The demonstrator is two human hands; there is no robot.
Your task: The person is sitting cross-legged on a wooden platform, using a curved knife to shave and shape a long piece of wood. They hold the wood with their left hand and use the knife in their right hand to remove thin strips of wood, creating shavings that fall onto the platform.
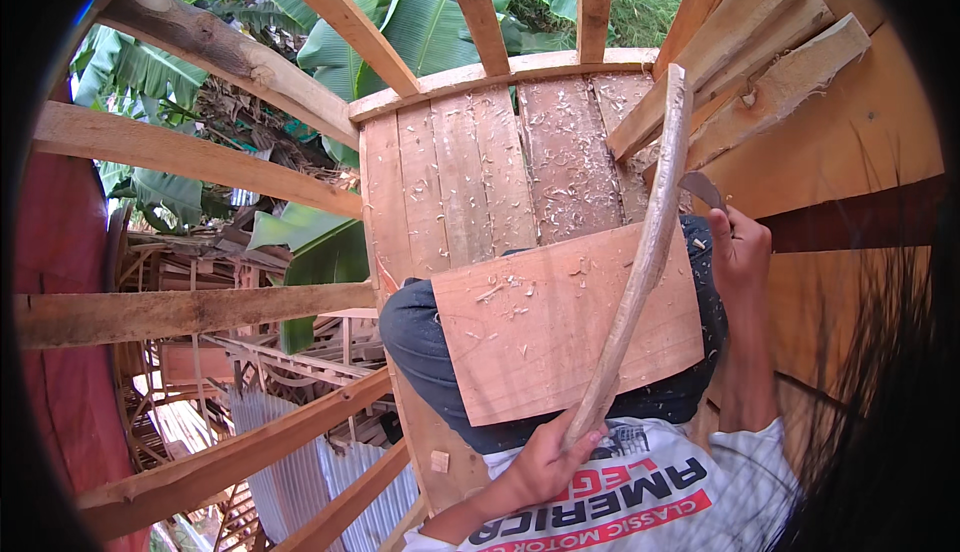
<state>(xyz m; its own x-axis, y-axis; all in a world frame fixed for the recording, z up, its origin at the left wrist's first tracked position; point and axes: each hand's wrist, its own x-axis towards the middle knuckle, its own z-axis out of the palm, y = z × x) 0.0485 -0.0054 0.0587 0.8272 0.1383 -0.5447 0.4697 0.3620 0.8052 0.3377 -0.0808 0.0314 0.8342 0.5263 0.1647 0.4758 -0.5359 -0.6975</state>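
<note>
A long, slightly bent wooden stick point(645, 262) slants up and away from my lap. My left hand point(545, 464) is closed around its near end, close to my shirt. On the right, my right hand point(742, 252) is closed with the thumb up. From it a knife point(702, 189) shows only its dark, curved blade, beside the stick's upper part; the handle is hidden in the fist. Across my thighs lies a flat wooden board point(560, 322), sprinkled with pale shavings, and the stick passes over it.
I sit on a plank floor point(455, 182) littered with wood shavings point(572, 142). Wooden railing slats point(200, 312) line the left and far sides. Rough timber pieces point(755, 102) lean at the far right by a wooden wall point(850, 142). A small wood block point(440, 461) lies at my left.
</note>
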